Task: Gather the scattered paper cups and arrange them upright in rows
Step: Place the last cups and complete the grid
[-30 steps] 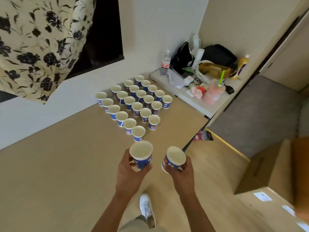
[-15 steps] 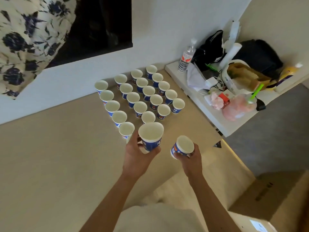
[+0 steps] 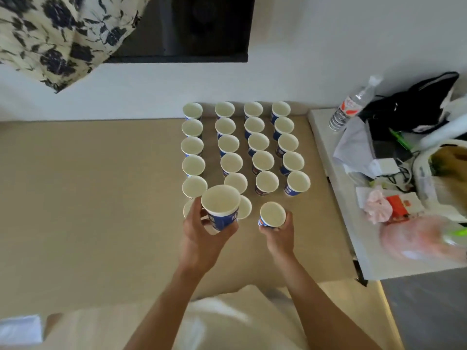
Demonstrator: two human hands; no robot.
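Centre foreground: left hand (image 3: 202,238) curled round one empty upright paper cup (image 3: 221,207), right hand (image 3: 279,233) gripping a second empty cup (image 3: 272,214); beyond, on tan bench (image 3: 101,198), four rows of empty upright cups (image 3: 262,161) reaching the wall (image 3: 278,79).

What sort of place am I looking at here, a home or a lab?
Probably a lived-in home room, not a lab: a cream curtain with dark flowers hangs against the wall, and a cluttered white side table holds a clear plastic water bottle and a black bag.
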